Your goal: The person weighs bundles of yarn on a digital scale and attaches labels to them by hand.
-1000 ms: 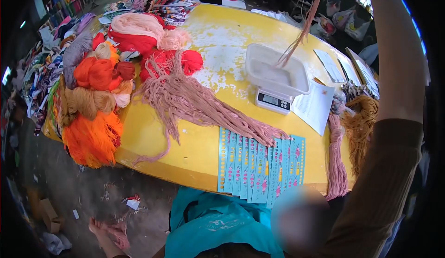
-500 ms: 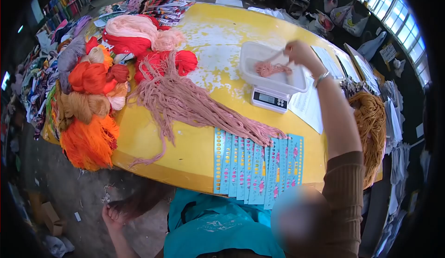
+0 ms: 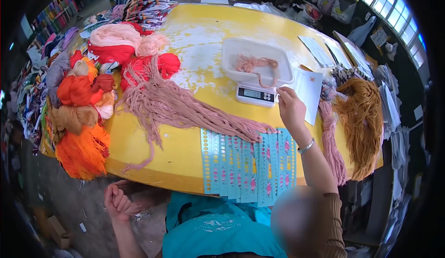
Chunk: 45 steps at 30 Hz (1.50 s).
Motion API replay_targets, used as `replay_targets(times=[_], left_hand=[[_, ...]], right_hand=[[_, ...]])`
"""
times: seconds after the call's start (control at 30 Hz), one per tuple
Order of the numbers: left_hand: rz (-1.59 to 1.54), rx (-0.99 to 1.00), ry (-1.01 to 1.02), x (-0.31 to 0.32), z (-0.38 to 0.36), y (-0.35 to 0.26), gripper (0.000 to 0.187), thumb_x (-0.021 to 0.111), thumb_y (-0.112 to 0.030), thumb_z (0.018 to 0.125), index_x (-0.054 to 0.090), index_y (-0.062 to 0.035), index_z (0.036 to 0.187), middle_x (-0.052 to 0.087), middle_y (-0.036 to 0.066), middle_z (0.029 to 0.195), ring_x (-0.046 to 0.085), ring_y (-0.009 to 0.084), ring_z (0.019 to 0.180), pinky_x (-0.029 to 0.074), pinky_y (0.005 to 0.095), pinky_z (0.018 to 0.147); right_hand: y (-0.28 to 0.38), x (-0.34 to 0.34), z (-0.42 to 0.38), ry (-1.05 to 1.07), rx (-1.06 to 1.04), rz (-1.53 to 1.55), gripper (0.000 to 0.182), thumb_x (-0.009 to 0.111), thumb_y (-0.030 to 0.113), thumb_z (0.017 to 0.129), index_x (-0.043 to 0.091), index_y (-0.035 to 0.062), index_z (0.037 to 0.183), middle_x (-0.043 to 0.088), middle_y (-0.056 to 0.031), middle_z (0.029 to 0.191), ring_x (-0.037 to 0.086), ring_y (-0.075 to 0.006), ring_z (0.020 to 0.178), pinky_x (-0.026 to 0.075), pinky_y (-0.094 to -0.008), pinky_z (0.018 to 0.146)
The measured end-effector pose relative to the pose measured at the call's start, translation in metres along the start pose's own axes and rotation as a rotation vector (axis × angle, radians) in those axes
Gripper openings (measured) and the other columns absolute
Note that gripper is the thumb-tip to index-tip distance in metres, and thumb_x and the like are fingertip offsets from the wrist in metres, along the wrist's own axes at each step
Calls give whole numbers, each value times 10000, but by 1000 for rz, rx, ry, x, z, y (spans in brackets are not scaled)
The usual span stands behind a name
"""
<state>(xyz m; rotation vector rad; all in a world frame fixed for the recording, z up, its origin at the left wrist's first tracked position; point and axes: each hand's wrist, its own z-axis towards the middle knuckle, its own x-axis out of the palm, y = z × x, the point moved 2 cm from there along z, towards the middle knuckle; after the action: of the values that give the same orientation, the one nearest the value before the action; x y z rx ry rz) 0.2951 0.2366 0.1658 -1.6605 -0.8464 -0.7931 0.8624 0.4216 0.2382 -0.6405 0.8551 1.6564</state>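
Right hand [image 3: 292, 107] is pinched at the digital scale's [image 3: 255, 95] three o'clock; left hand [image 3: 119, 203], lower-left at eight, is curled closed; contents unclear.

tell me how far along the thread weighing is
Looks done: some pink thread is in the tub on the scale. In hand: the right hand is beside the scale, near a strand drooping over the tub's rim. Probably left: tucking that strand in; the long pink bundle lies outside the tub, but how much needs weighing is unclear.
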Motion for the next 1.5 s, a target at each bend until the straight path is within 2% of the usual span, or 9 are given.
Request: replay_targets(times=[0.3,0.53,1.07,1.13,1.2,1.23,1.3,1.37,1.5], left_hand=[[-136,-61,274,99,20,23,299,342,-275,1051,480,-34,938,362,-8,548,330,62,391,284,213,376],[-184,-107,442,146,36,39,269,371,-247,1043,472,-13,957,386,-3,561,355,62,409,308,207,388],[-169,-128,540,188,57,58,258,380,-235,1034,503,-15,977,417,-4,592,384,77,439,326,224,414],[-84,-179,577,189,67,63,282,372,-252,1033,523,-15,1003,428,-7,592,374,77,431,307,217,412],[103,-276,447,181,83,77,264,439,-199,999,601,0,1060,398,-28,534,373,60,428,259,215,401],[252,-338,350,182,91,84,258,463,-184,987,620,6,1065,406,-29,532,388,55,442,256,211,402],[676,-243,279,206,100,107,244,515,-148,958,640,10,1095,453,-28,570,415,40,474,254,201,398],[791,-319,329,218,106,133,267,551,-122,936,630,17,1151,498,-27,632,418,25,487,275,189,402],[746,-426,297,229,102,163,278,537,-122,935,627,27,1151,529,-30,715,417,24,504,329,176,440]], right_hand=[[-21,-17,-10,-100,-33,-40,163,688,49,752,698,92,908,659,-35,1053,625,-247,945,525,-344,722],[-19,-4,14,-72,-182,-116,259,700,63,710,691,107,965,588,-64,1199,492,-265,1200,447,-403,846],[6,41,40,-43,-331,-237,120,678,80,715,634,66,825,590,-128,1209,459,-311,1253,391,-446,947],[27,23,37,-81,-288,30,87,631,70,742,659,49,821,653,-130,1065,543,-306,1154,433,-427,900],[52,7,26,125,-20,402,67,628,70,774,651,31,825,669,-111,833,638,-305,910,488,-403,769],[66,3,17,104,26,695,104,639,116,844,643,12,844,617,-62,651,629,-218,660,480,-328,599],[96,-17,-1,496,368,1264,200,647,204,903,637,8,866,592,-8,649,573,-108,578,428,-247,535],[127,-48,-21,652,475,1434,258,618,266,944,635,14,889,566,25,649,527,-41,559,394,-199,514],[150,-71,-64,820,488,1547,269,501,225,1003,657,6,985,565,0,614,511,-61,527,382,-210,502]])
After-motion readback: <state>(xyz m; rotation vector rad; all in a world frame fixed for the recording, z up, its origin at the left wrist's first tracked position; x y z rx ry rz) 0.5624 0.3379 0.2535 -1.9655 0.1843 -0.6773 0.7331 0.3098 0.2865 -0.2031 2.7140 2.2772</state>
